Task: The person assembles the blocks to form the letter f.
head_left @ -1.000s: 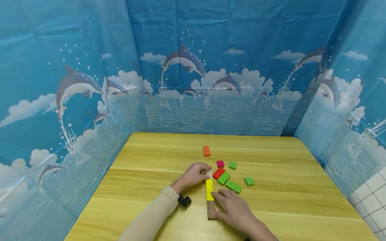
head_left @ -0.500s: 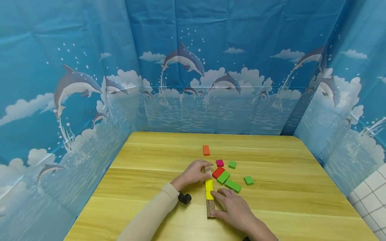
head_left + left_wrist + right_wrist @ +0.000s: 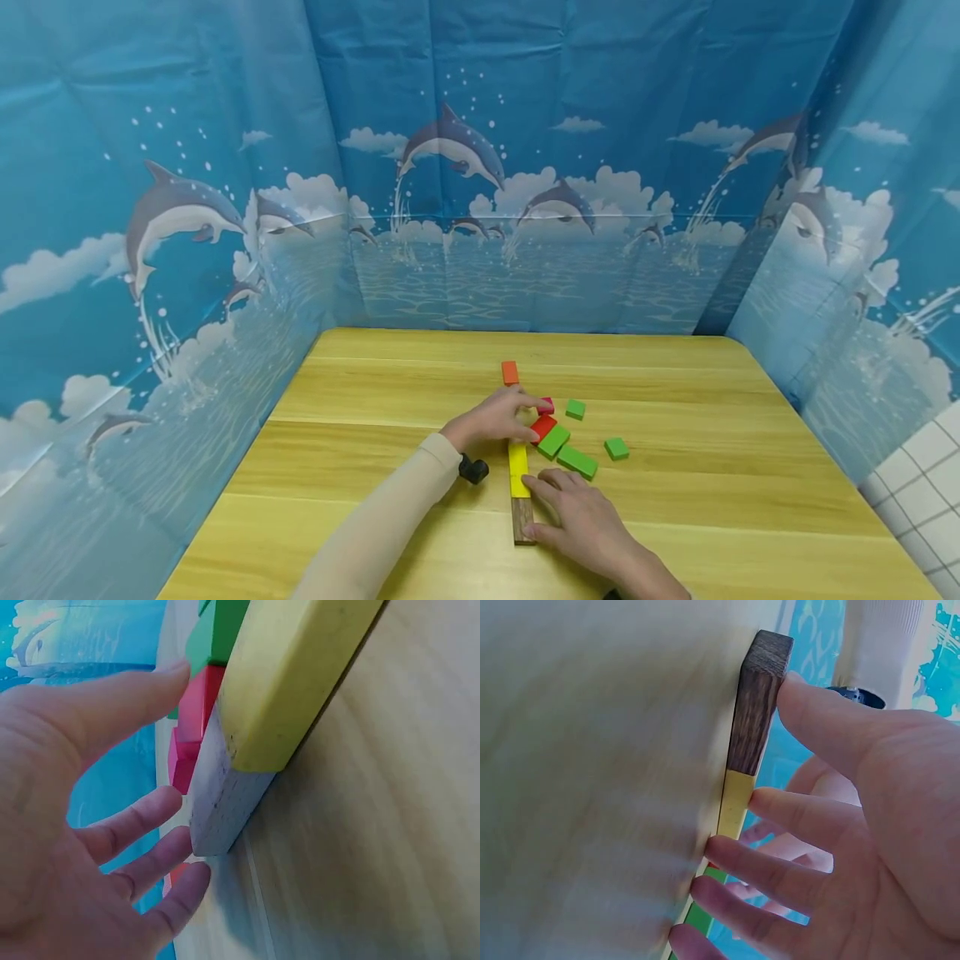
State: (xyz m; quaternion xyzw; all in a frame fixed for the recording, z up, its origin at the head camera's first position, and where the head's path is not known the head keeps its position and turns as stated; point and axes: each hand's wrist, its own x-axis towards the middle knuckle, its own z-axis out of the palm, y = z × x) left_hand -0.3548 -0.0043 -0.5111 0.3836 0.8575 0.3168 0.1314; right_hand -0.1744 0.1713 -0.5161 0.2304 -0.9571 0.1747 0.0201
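A straight row of blocks runs away from me: a dark brown block [image 3: 522, 522], a yellow block [image 3: 518, 472] and a pale block [image 3: 223, 806], the last mostly hidden by my left hand in the head view. My left hand [image 3: 498, 417] is over the far end of the row, fingers spread and relaxed. Its thumb and forefinger reach towards a red block [image 3: 545, 427] and a magenta block [image 3: 547, 405]; whether they touch, I cannot tell. With fairly straight fingers, my right hand [image 3: 581, 517] rests its thumb against the brown block and its forefinger at the yellow one.
Right of the row lie a green block [image 3: 553, 442] against the red one, a longer green block [image 3: 577, 463], and two small green blocks, a far one [image 3: 575, 409] and a right one [image 3: 617, 448]. An orange block [image 3: 510, 372] lies farther back. Dolphin curtains surround the wooden table [image 3: 360, 383].
My left hand has come off the pale block and shifted right, over the red and magenta blocks. The right hand stays against the row.
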